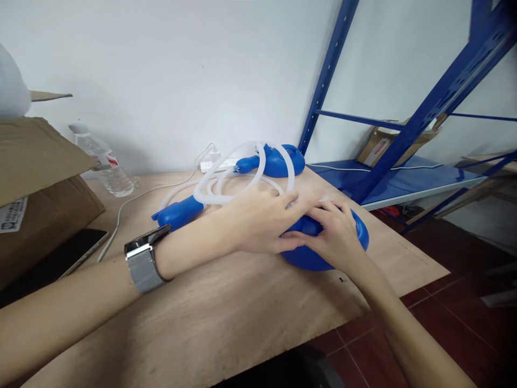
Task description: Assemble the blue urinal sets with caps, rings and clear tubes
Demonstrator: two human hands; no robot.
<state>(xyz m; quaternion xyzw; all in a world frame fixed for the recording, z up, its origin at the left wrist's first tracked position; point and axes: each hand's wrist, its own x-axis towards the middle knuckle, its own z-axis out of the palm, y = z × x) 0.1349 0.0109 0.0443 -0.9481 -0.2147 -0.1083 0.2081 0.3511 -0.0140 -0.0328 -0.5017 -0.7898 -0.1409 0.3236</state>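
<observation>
No wording legible anywhere. Cardboard box [48,226], left end of wooden table [194,328]: white label [18,207] low on its side, small dark print and a dark mark, too blurred to make out. Clear bottle [121,184], by the table's back edge near that box: red-and-white label [111,160], lettering unreadable. Carton [399,151], back edge of blue shelf [343,186]: pale label [377,152], print too small.

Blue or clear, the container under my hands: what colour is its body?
Blue; the container shows best in the head view, partly covered.
</observation>
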